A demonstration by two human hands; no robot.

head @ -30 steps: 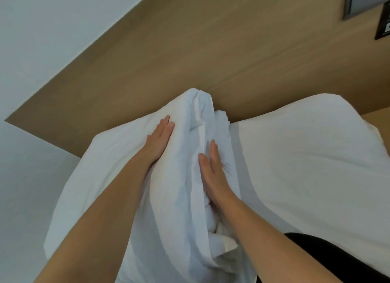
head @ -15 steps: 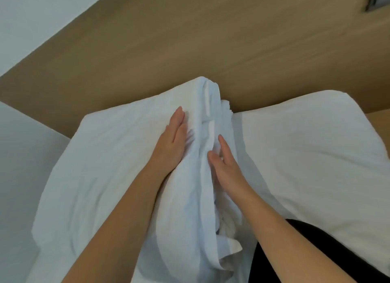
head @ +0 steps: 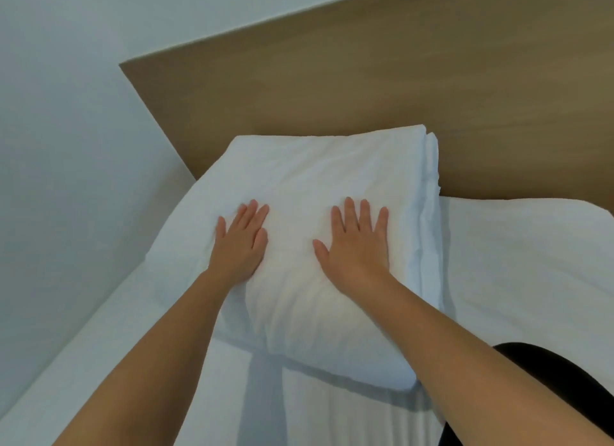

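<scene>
Our left grip and right grip lie flat with fingers straight, clasping nothing, pressing a plump, creased white pillow on the bed. We count two pillows: the second pillow touches its right side. Behind them stand a smooth wooden headboard and a pale wall.

A tan wooden headboard runs across the far side, set against a pale wall on the left. On the right, a white right-hand pillow touches the headboard. A white bed sheet with faint stripes covers the near side. Black clothing shows at the near right.
</scene>
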